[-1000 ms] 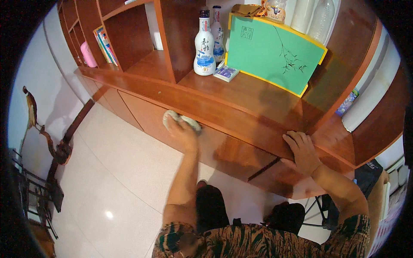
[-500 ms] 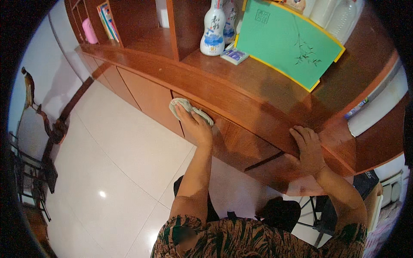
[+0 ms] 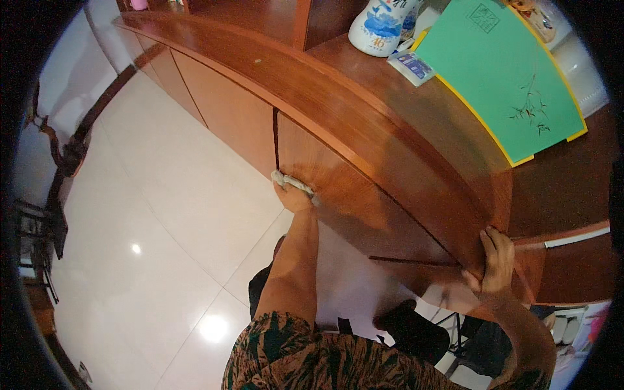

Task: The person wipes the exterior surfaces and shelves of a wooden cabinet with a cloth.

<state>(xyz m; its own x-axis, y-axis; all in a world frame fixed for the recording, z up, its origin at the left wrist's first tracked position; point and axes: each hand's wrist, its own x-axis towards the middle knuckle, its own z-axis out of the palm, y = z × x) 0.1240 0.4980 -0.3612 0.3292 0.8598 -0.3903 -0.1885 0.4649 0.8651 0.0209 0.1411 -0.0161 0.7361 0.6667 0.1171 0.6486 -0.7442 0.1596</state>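
Note:
My left hand (image 3: 296, 197) presses a pale cloth (image 3: 294, 182) against the lower part of a reddish-brown cabinet door (image 3: 331, 166), close to the dark gap at its left edge. The fingers are mostly hidden behind the hand and cloth. Farther right, my right hand (image 3: 496, 262) rests on the front edge of the cabinet top (image 3: 416, 156), its fingers laid over the wood and the thumb lower on the front face. Nothing shows in that hand.
On the cabinet stand a white bottle (image 3: 377, 29) with blue decoration, a small flat box (image 3: 412, 67) and a green panel (image 3: 500, 78) edged in yellow. Pale floor tiles (image 3: 162, 260) lie to the left. A dark wooden stand (image 3: 68, 153) is at the far left.
My left hand and the cloth have moved down the door from near its top edge. The view has shifted, and my right hand still rests on the cabinet edge.

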